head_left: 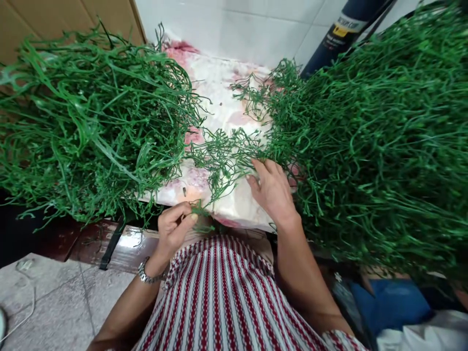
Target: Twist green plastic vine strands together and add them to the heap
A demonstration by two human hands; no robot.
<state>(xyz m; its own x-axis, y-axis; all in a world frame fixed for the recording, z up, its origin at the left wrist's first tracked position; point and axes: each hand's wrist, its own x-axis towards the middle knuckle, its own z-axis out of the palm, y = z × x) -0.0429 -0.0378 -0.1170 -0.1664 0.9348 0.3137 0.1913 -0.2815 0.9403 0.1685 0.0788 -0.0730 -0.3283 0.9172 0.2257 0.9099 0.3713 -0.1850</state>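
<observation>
My left hand [176,225], with a metal watch on its wrist, pinches a small green sprig [200,210] at the table's front edge. Fingers apart, my right hand [270,187] reaches over loose green strands [226,151] in the middle of the table; its fingertips are at their right end, and no held strand can be made out. A large heap of green plastic-looking stems [98,122] stands to the left. Another big heap [383,131] fills the right side, close beside my right hand.
The table has a pink-and-white floral cover [241,204]. A small dark piece [185,191] lies near its front edge. Behind are a tiled wall [226,29] and a dark blue cylinder [332,41]. Blue and white items lie at the lower right.
</observation>
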